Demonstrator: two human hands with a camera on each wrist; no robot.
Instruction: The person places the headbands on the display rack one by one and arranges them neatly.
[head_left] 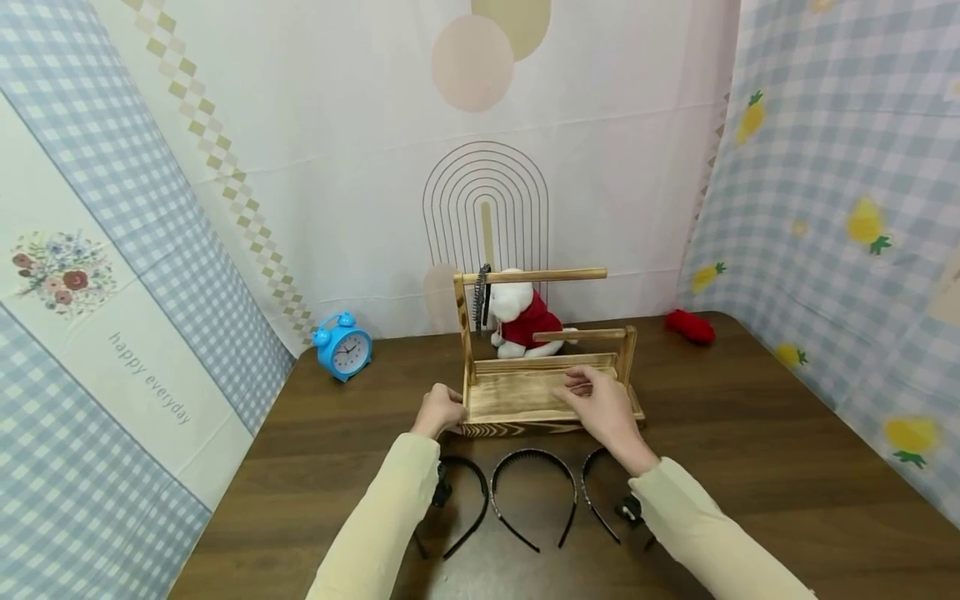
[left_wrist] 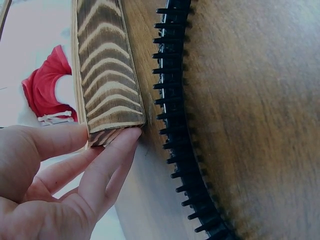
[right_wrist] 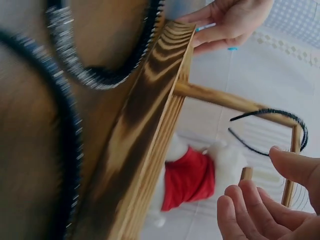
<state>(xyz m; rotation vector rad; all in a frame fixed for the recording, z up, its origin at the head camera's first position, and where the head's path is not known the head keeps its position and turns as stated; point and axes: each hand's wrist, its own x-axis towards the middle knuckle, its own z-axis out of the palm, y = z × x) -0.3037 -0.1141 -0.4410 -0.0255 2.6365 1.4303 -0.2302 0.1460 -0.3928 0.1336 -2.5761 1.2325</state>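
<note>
A wooden stand (head_left: 517, 430) with a shallow tray and two crossbars at different heights is on the table. My left hand (head_left: 440, 410) holds its left front corner, thumb and fingertips on either side of the end in the left wrist view. One dark toothed headband (head_left: 480, 304) hangs from the upper bar, near the left post. Over the tray is my right hand (head_left: 600, 404), its fingers loosely bent with nothing between them. Three more headbands lie in front of the stand: a left one (head_left: 483, 492), a middle one (head_left: 496, 492) and a right one (head_left: 587, 492), partly under my right forearm.
Behind the stand sits a white plush toy in a red garment (head_left: 536, 321). A blue alarm clock (head_left: 345, 348) stands at the back left, and a red soft item (head_left: 690, 326) lies at the back right. Cloth backdrops rise along the table's (head_left: 750, 433) back and sides.
</note>
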